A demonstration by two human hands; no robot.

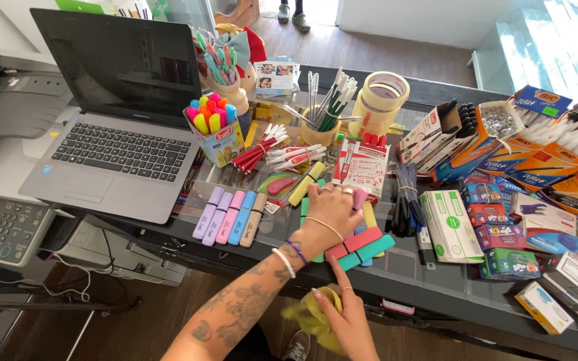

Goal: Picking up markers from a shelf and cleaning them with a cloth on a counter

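At centre of the frame, on the glass counter (436, 284): left hand (332, 208) laid over a loose bunch of highlighters (364, 242) in yellow, pink, red and teal, fingers bent down onto them. Cannot tell whether any one is actually pinched. Just below, lower centre: right hand (348, 319) bunched round a yellow cloth (306, 319), index finger stretched out and touching the near end of the bunch.

Left of centre: row of five pastel highlighters (230, 217), side by side, parallel, looks already sorted. Bunch under the left hand lying crossed and uneven, so judged roughly midway, one group lined up and one not.

Around:
- laptop (115, 100) open at upper left, printer (1, 134) at far left
- marker box (214, 134) and tape roll (382, 95) at upper centre
- pen boxes (556, 144) crowded on the right, untouched
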